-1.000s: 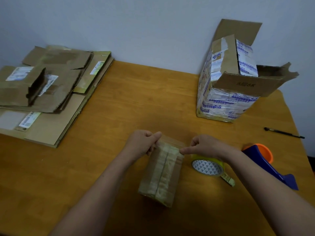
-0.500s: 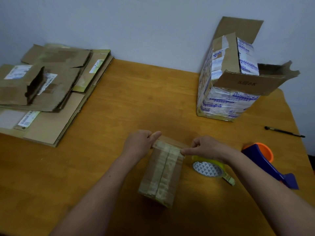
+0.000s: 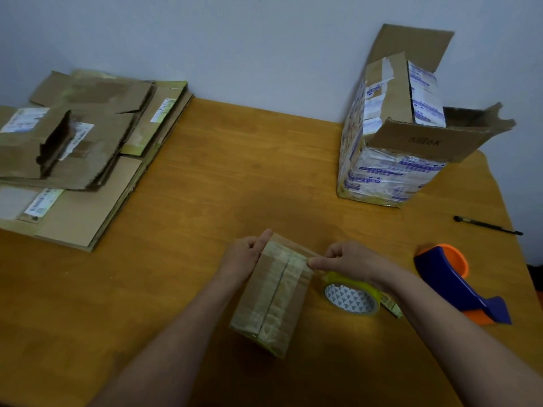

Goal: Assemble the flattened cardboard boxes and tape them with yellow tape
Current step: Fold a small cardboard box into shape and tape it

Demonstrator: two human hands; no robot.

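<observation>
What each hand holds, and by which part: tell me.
Both hold the small taped box at its far end: left hand grips the left corner, right hand pinches the right corner.

a plain room used for packing: wooden table, blank wall, flattened cardboard stack.

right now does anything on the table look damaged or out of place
Yes. The big open box by the wall has a ragged, torn right flap. On the flattened cardboard stack, the top sheet is ripped open with a jagged dark gap. The small box held by the left hand and right hand looks intact.
</observation>
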